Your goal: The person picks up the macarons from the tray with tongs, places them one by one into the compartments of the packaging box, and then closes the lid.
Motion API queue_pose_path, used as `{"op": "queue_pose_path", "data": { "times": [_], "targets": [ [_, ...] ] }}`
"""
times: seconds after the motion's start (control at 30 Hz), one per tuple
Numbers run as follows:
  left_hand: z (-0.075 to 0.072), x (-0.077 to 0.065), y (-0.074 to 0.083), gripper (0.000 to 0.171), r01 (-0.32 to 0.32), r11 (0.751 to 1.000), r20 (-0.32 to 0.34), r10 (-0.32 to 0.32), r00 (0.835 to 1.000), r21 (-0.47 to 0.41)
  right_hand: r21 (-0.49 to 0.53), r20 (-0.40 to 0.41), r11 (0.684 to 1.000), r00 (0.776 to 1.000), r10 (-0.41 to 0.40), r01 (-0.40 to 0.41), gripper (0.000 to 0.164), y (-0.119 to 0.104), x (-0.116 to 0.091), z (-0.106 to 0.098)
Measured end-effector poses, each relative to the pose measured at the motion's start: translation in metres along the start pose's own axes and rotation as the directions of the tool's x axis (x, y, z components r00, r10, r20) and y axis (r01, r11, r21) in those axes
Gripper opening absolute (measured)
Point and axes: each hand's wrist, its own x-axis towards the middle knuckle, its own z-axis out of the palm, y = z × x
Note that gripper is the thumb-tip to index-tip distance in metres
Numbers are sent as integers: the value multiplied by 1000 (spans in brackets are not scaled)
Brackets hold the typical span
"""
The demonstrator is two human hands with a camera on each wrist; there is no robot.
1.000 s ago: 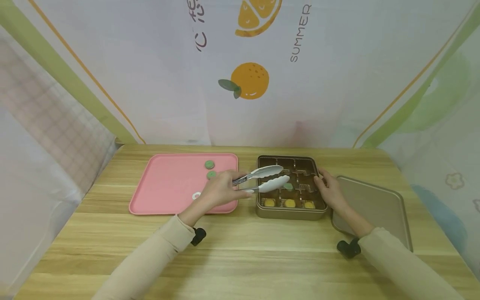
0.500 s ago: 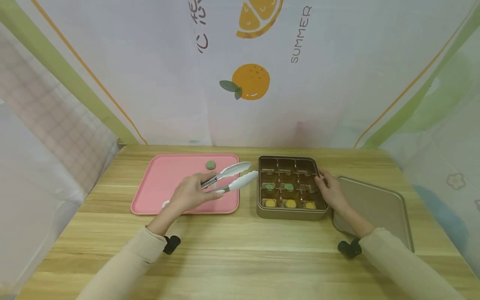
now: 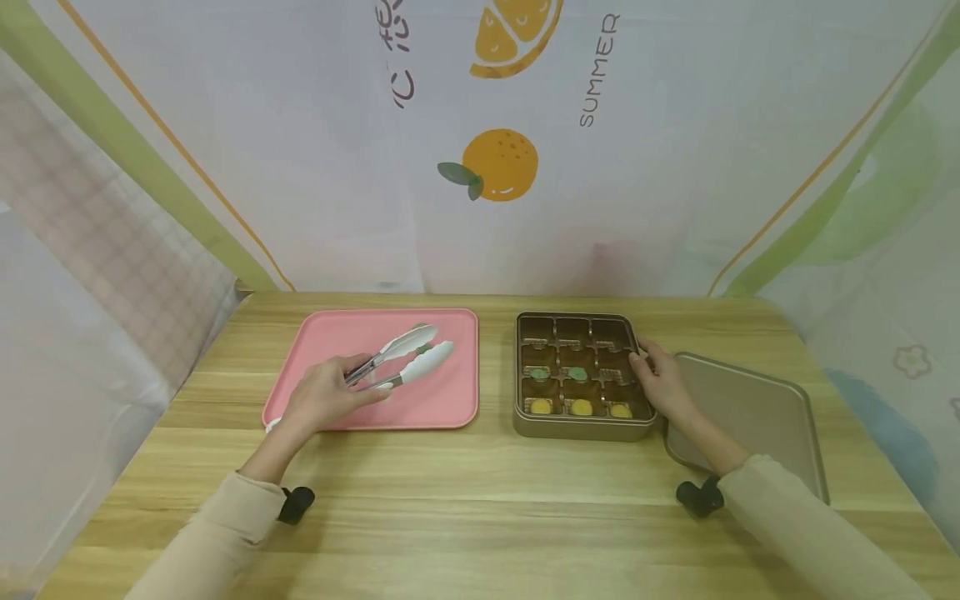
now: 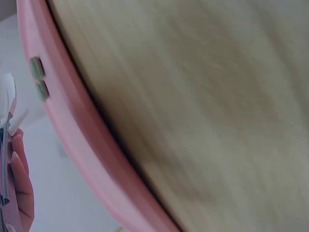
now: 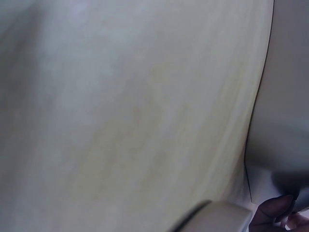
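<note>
My left hand [image 3: 322,396] grips a pair of tongs [image 3: 431,358] with white tips, spread apart over the pink tray [image 3: 457,408]. Two round green cookie-like pieces [image 4: 36,68] lie on that tray in the left wrist view; from the head, the tips partly cover them. On the right, my right hand [image 3: 663,385] holds the right rim of a bronze tin box [image 3: 585,427], thumb over the edge. Its divided insert bears two green pieces [image 3: 577,374] in the middle row and three yellow pieces [image 3: 581,407] in the front row.
A flat bronze lid [image 3: 757,417] lies on the wooden table [image 3: 487,517] right of the box, partly under the right forearm. A printed cloth [image 3: 330,167] hangs behind the table's back edge.
My left hand has carried the tongs leftward from above the box to above the tray. The left green piece in the box, earlier hidden behind the tongs, now shows. My right hand stays put.
</note>
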Motion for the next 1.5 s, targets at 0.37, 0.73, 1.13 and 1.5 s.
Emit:
{"op": "queue_pose_path", "data": {
  "times": [0.37, 0.73, 1.13, 1.5],
  "targets": [
    [-3, -4, -16, 75, 14, 999, -11, -13, 1000, 35, 2, 15, 1000, 1000, 21, -21, 49, -1, -1, -2],
    [1, 0, -20, 72, 6, 997, -34, -3, 999, 75, 5, 23, 1000, 999, 28, -28, 49, 0, -2, -1],
    [4, 6, -18, 73, 31, 994, -19, -29, 999, 105, 7, 23, 1000, 999, 22, -22, 49, 0, 0, -1],
    [4, 8, -18, 66, 19, 991, -19, -16, 1000, 132, 8, 17, 1000, 1000, 6, -7, 48, 1, 0, 0]
  ]
}}
